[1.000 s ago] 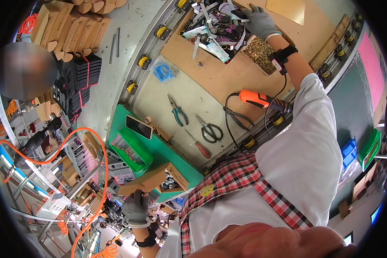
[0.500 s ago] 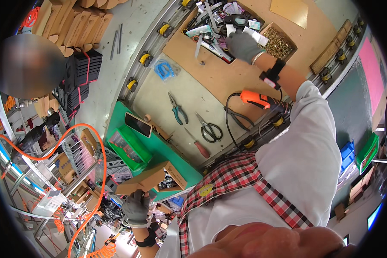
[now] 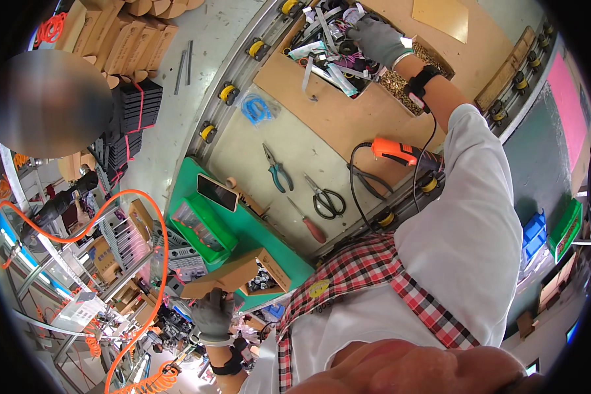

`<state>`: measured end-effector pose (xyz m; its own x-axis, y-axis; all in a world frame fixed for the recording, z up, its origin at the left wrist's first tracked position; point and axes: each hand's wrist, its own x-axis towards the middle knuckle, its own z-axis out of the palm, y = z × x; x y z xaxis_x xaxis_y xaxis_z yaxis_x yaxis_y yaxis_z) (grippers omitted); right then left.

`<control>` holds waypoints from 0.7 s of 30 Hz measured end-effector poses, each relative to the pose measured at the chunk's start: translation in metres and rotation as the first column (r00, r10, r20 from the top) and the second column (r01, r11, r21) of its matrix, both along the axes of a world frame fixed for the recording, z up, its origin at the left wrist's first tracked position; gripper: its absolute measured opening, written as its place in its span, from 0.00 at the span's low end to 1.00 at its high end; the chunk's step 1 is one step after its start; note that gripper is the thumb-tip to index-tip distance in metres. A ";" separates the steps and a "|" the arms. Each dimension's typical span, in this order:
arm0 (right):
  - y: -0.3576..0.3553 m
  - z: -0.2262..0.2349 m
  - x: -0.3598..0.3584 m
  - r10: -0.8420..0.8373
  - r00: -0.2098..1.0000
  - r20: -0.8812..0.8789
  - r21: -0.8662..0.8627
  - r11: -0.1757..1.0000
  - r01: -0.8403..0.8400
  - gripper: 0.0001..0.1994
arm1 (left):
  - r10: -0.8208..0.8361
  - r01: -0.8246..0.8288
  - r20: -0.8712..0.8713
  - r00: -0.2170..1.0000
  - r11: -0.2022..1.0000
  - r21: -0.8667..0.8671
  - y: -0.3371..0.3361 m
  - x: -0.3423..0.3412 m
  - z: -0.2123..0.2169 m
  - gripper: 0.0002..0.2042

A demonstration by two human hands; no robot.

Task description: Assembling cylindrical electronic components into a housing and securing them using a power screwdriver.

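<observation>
My right hand [image 3: 379, 42], in a grey glove, reaches over an open cardboard box of mixed small parts [image 3: 331, 46]. Its fingertips are down among the parts, so I cannot tell whether they grip one. Beside that box and under my wrist is a box of small brass-coloured pieces [image 3: 400, 87]. Low on the left, my gloved left hand [image 3: 211, 314] has its fingers curled at the edge of a cardboard flap [image 3: 213, 284]. What is between those fingers is hidden. The flap belongs to a small box of metal parts [image 3: 262, 279] on the green surface [image 3: 295, 266].
Pliers [image 3: 277, 169], scissors [image 3: 324, 197], a screwdriver [image 3: 312, 226] and a bag of blue loops [image 3: 255, 109] lie on the bench. An orange corded tool [image 3: 394, 151] is near my right arm. A phone [image 3: 217, 193] and green bin [image 3: 203, 230] sit left. An orange hose [image 3: 163, 262] hangs there.
My right hand has shifted slightly up across the parts box, and the dark piece seen at its fingers before no longer shows there. My left hand stays by the flap. The whole view has shifted slightly.
</observation>
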<state>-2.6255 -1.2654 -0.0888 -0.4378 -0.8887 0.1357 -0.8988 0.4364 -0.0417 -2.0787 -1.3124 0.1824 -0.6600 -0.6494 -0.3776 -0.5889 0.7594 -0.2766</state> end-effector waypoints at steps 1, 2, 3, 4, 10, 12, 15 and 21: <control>-0.002 0.000 0.001 0.152 0.981 -0.117 0.062 0.987 -0.145 0.10 | 0.007 -0.007 0.000 1.000 1.000 0.003 0.000 0.001 -0.001 0.11; -0.003 -0.002 0.001 0.149 0.982 -0.118 0.062 0.988 -0.142 0.10 | 0.033 -0.033 0.024 0.999 0.999 0.013 -0.001 0.002 -0.002 0.11; -0.004 -0.003 0.000 0.123 0.992 -0.003 0.163 0.979 -0.121 0.10 | 0.009 -0.009 0.000 1.000 1.000 0.006 -0.001 0.003 -0.003 0.11; -0.007 -0.006 -0.002 0.095 0.990 0.109 0.249 0.961 -0.120 0.10 | 0.013 -0.013 -0.001 1.000 1.000 0.002 0.000 0.003 -0.003 0.11; -0.021 -0.019 -0.011 -0.072 0.994 0.086 0.280 0.959 0.045 0.09 | -0.034 0.034 -0.023 0.999 0.999 -0.002 0.003 0.005 -0.003 0.12; -0.025 -0.020 -0.009 -0.027 0.998 0.058 0.336 0.942 0.006 0.09 | -0.056 0.056 -0.045 0.997 0.998 -0.002 0.005 0.001 -0.003 0.12; -0.030 -0.017 -0.007 -0.179 0.957 0.228 0.407 0.911 0.074 0.11 | 0.010 -0.011 -0.013 1.000 0.999 -0.033 0.008 -0.007 0.000 0.11; -0.032 -0.007 -0.011 -0.256 0.883 0.393 0.212 0.960 0.184 0.15 | -0.027 0.030 -0.099 0.995 0.999 0.024 0.016 -0.013 0.006 0.12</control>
